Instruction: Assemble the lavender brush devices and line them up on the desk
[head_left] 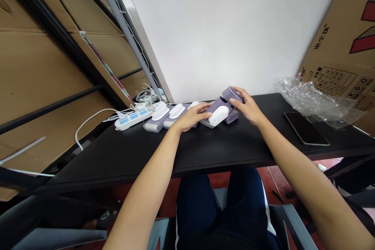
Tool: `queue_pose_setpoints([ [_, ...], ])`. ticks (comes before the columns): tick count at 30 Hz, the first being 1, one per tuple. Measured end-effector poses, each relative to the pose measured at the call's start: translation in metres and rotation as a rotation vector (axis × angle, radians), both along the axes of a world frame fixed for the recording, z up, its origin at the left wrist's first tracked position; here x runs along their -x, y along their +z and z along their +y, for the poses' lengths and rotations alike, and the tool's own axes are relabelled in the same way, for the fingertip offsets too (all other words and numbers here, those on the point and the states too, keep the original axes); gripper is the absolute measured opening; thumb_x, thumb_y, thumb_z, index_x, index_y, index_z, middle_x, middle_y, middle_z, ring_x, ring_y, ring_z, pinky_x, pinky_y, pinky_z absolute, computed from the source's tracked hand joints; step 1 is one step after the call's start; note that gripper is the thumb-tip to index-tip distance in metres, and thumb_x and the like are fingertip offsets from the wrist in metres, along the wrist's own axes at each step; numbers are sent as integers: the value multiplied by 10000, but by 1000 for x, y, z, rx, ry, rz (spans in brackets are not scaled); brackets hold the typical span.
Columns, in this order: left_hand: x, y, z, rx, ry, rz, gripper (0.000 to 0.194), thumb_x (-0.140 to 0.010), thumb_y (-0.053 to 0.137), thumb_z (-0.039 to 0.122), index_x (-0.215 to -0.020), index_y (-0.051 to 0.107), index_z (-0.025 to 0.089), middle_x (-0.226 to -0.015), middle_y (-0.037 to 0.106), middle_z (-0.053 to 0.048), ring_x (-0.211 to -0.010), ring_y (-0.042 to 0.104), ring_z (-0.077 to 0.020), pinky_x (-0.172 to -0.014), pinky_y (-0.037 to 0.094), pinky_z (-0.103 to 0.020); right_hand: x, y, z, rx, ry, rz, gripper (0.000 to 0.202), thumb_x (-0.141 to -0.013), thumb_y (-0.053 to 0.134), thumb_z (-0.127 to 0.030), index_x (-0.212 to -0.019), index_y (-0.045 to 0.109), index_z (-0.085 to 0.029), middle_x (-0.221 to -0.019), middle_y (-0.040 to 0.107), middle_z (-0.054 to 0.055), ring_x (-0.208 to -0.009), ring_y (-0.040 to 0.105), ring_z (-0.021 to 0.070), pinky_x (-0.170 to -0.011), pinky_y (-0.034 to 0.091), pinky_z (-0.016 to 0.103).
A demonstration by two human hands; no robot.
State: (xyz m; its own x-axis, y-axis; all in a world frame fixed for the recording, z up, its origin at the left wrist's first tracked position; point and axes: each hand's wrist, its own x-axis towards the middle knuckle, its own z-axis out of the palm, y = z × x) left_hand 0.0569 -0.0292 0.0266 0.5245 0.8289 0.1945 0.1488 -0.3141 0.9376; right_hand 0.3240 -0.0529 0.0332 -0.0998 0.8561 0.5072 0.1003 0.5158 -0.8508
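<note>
Above the black table, my left hand (pixel 193 118) grips a purple device (pixel 215 106) with a white textured oval head (pixel 219 116). My right hand (pixel 247 107) holds a purple block-shaped piece (pixel 231 93) at the upper end of that device; whether the two are joined I cannot tell. Another purple piece (pixel 232 116) rests on the table just below. Left of my hands lie more purple devices with white oval tops, one (pixel 158 119) beside the power strip and one (pixel 175 113) nearer my left hand.
A white power strip (pixel 133 119) with tangled cables sits at the left of the black table (pixel 205 152). At the right are a phone (pixel 306 129), crumpled clear plastic (pixel 316 101) and a cardboard box (pixel 345 58). A white wall (pixel 234 27) rises behind.
</note>
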Motion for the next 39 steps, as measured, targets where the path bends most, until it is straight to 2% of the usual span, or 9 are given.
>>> queue_pose_setpoints([
  [7, 0, -1, 1, -6, 7, 1, 677, -776, 822, 479, -1387, 653, 241, -1497, 603, -115, -1385, 546, -322, -1153, 438, -449, 1, -3, 1, 28, -4, 9, 698, -818, 741, -634, -1410, 569, -306, -1228, 687, 66, -1050, 649, 263, -863, 578, 410],
  [12, -1, 0, 0, -7, -8, -3, 677, -783, 817, 477, -1392, 649, 235, -1499, 602, -113, -1375, 554, -319, -1145, 443, -441, 2, -2, 1, 45, 6, 19, 676, -824, 736, -630, -1397, 570, -311, -1180, 694, 51, -993, 647, 245, -791, 567, 371],
  [19, -2, 0, 0, 23, 2, -27, 691, -780, 830, 453, -1399, 639, 212, -1510, 590, -124, -1388, 544, -318, -1163, 424, -447, 4, -3, 0, 92, 39, 70, 670, -823, 741, -619, -1383, 560, -300, -1221, 691, 50, -1006, 656, 230, -791, 564, 350],
  [28, -4, 0, -1, 28, -2, -45, 688, -768, 834, 465, -1382, 655, 213, -1500, 599, -125, -1383, 550, -324, -1158, 434, -451, 8, -13, 5, 104, 94, 99, 628, -846, 715, -609, -1376, 553, -314, -1330, 655, 46, -1056, 660, 234, -752, 579, 329],
  [39, -4, -2, 0, 20, -1, -46, 686, -771, 826, 467, -1387, 653, 218, -1499, 600, -126, -1379, 552, -330, -1157, 429, -465, 9, -9, 1, 166, 125, 117, 637, -834, 731, -596, -1377, 552, -316, -1331, 655, 49, -1076, 668, 249, -796, 612, 369],
])
